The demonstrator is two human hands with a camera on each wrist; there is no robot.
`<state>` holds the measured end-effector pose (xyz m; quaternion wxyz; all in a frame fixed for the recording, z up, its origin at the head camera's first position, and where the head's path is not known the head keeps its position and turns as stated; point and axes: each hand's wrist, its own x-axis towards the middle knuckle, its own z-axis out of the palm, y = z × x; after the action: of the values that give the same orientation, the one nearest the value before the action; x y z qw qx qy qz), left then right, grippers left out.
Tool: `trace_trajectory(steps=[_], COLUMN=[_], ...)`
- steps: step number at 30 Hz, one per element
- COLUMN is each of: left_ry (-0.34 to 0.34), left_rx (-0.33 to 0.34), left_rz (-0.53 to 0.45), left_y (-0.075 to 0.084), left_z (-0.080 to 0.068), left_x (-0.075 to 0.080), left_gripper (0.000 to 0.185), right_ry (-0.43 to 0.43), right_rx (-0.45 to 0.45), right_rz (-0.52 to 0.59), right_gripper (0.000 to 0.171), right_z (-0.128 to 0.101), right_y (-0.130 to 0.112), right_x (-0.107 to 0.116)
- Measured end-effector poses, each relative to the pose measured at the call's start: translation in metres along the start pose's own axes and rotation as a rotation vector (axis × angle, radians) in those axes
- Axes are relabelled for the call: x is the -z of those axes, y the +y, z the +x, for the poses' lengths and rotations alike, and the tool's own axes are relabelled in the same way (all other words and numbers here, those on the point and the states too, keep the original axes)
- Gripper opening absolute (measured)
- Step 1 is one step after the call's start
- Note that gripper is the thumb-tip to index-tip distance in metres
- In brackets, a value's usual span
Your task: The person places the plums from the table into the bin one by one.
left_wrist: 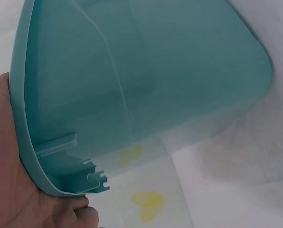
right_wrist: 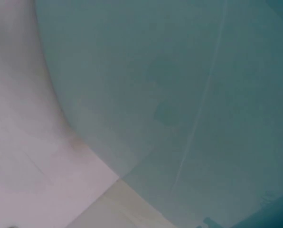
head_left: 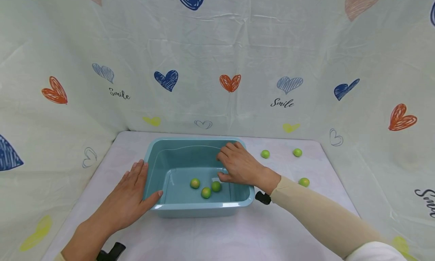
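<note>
Backdrop: pale fabric sheet printed with coloured hearts and the word "Smile" (head_left: pixel 282 102), draped behind and to both sides.

Table: white-covered tabletop (head_left: pixel 210 234), bearing all items below.

Tub: rectangular teal plastic basin (head_left: pixel 200 206), centre of the table, holding shallow water.

Left hand (head_left: pixel 127 198): flat against the basin's left outer wall, fingers straight, thumb lying along the near rim; nothing clenched. The left wrist view shows the palm (left_wrist: pixel 8 156) pressed to the rim edge.

Right hand (head_left: pixel 239 166): reaching over the basin's right rim, fingers curled down inside; whether they hold anything cannot be told.

Three small round green limes (head_left: pixel 205 192): lying close together on the basin floor, just beside the right thumb.

Three more loose green limes (head_left: pixel 297 152): on the table right of the basin, apart from one another.
</note>
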<state>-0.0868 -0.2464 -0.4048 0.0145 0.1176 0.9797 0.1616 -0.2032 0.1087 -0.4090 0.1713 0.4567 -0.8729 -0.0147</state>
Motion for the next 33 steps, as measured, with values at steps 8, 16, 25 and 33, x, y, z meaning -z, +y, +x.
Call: trace_trajectory(steps=[8, 16, 25, 33], left_ry=[-0.002, -0.004, -0.008, -0.004], left_rx=[0.002, 0.007, -0.002, 0.001], left_rz=[0.000, 0.004, -0.001, -0.004], left_y=[0.001, 0.001, 0.000, 0.001], left_z=[-0.001, 0.000, 0.000, 0.000], left_x=[0.001, 0.000, 0.000, 0.000], left_gripper=[0.106, 0.107, 0.107, 0.107], right_ry=[0.010, 0.090, 0.152, 0.180], right_rx=[0.003, -0.039, -0.193, -0.388], right_rz=[-0.007, 0.004, -0.014, -0.024], right_gripper=[0.036, 0.030, 0.028, 0.026], right_z=[0.000, -0.004, -0.027, -0.080], right_y=[0.000, 0.002, 0.032, 0.066], right_x=[0.000, 0.005, 0.028, 0.025])
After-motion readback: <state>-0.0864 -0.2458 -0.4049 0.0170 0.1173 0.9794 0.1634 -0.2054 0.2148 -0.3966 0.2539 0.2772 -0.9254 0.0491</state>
